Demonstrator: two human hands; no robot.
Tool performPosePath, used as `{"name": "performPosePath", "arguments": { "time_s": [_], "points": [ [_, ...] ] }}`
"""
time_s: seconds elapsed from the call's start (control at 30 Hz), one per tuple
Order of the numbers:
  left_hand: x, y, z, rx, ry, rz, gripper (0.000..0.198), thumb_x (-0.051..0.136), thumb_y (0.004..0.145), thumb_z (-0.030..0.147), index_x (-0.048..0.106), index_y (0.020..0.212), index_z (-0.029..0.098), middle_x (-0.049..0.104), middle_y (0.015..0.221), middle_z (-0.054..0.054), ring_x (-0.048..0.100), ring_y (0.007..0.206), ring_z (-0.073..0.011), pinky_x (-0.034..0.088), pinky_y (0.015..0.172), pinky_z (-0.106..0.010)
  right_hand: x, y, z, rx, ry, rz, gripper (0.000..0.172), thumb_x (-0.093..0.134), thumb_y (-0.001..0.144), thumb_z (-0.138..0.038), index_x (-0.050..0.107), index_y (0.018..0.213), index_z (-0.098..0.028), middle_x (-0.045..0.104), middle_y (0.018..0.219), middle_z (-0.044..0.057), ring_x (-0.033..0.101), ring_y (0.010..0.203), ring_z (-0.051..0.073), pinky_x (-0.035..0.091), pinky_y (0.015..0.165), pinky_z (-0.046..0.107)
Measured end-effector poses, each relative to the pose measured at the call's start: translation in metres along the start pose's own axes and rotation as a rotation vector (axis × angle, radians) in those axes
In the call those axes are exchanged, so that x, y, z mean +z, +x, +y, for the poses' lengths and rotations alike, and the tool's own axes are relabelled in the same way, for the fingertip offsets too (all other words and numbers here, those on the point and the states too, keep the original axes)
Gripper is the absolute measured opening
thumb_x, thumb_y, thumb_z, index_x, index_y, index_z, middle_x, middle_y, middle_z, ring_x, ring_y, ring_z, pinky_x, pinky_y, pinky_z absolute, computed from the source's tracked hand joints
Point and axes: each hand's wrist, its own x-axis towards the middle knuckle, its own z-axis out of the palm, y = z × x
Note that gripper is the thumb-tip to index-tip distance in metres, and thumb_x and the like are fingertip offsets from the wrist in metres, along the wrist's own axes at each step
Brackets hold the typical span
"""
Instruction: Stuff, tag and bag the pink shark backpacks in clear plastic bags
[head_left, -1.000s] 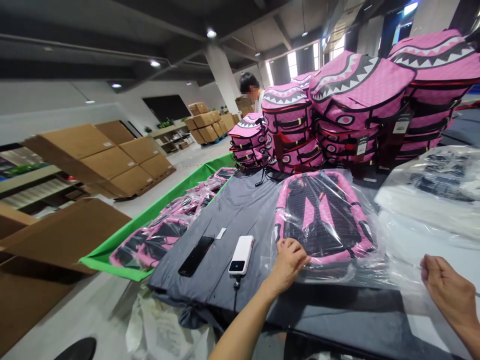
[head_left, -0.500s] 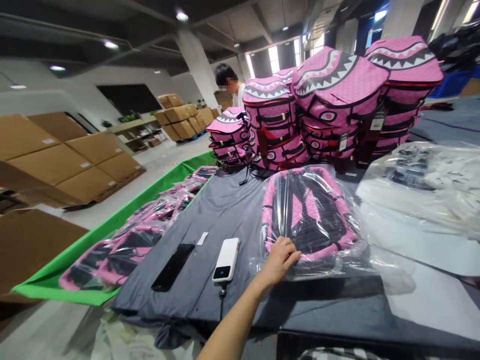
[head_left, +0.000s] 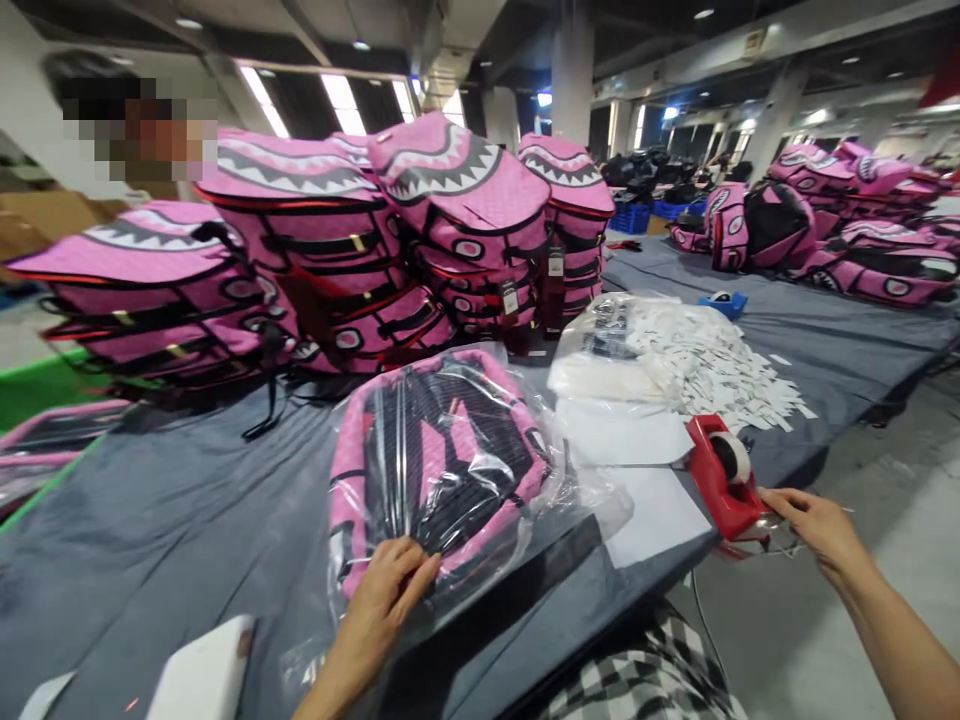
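A pink and black backpack (head_left: pixel 480 440) in a clear plastic bag lies flat on the grey cloth-covered table. My left hand (head_left: pixel 390 585) is on its near edge, fingers pinched together on the gathered plastic. Off to the right, a red tape dispenser (head_left: pixel 724 480) with a white roll stands at the table's edge. My right hand (head_left: pixel 817 525) is at the dispenser's near end, thumb and forefinger closed together; what they hold is too small to name.
Stacked pink shark-mouth backpacks (head_left: pixel 300 230) line the far side. White paper sheets (head_left: pixel 652 510), a heap of small labels (head_left: pixel 720 360), a blue dispenser (head_left: pixel 724 303) and a white power bank (head_left: pixel 202 670) lie on the table (head_left: pixel 187 520). A person stands behind at left.
The view has swung right, bringing the red dispenser and my right hand into sight. My left hand stays on the plastic at the bagged backpack's near edge.
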Motion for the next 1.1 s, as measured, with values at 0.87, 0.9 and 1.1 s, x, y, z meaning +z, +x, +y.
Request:
{"name": "performPosePath", "arguments": {
  "time_s": [0.87, 0.9, 1.1],
  "points": [
    [0.0, 0.001, 0.021, -0.026, -0.039, 0.028, 0.032, 0.052, 0.099, 0.034, 0.056, 0.071, 0.018, 0.054, 0.081, -0.003, 0.047, 0.089, -0.0183, 0.038, 0.083, -0.031, 0.169, -0.062, -0.255, -1.549, -0.073, -1.095, 0.032, 0.041, 0.102, -0.038, 0.057, 0.08, -0.019, 0.055, 0.076, 0.002, 0.046, 0.065, 0.013, 0.029, 0.06, 0.026],
    [0.001, 0.001, 0.02, -0.024, -0.045, 0.036, 0.03, 0.055, 0.098, 0.031, 0.056, 0.071, 0.018, 0.054, 0.082, -0.003, 0.048, 0.09, -0.0182, 0.038, 0.083, -0.031, 0.178, -0.06, -0.268, -1.615, -0.194, -1.077, 0.026, 0.046, 0.099, -0.032, 0.057, 0.079, -0.019, 0.056, 0.077, 0.002, 0.047, 0.065, 0.013, 0.026, 0.059, 0.026],
    [0.0, 0.001, 0.02, 0.002, -0.044, 0.059, 0.029, 0.057, 0.097, 0.027, 0.055, 0.069, 0.017, 0.054, 0.081, -0.002, 0.048, 0.089, -0.0173, 0.039, 0.083, -0.03, 0.195, -0.053, -0.29, -1.339, -0.511, -1.017, 0.014, 0.073, 0.079, -0.027, 0.06, 0.081, -0.022, 0.062, 0.069, -0.003, 0.055, 0.064, 0.014, 0.026, 0.057, 0.024]
  ]
}}
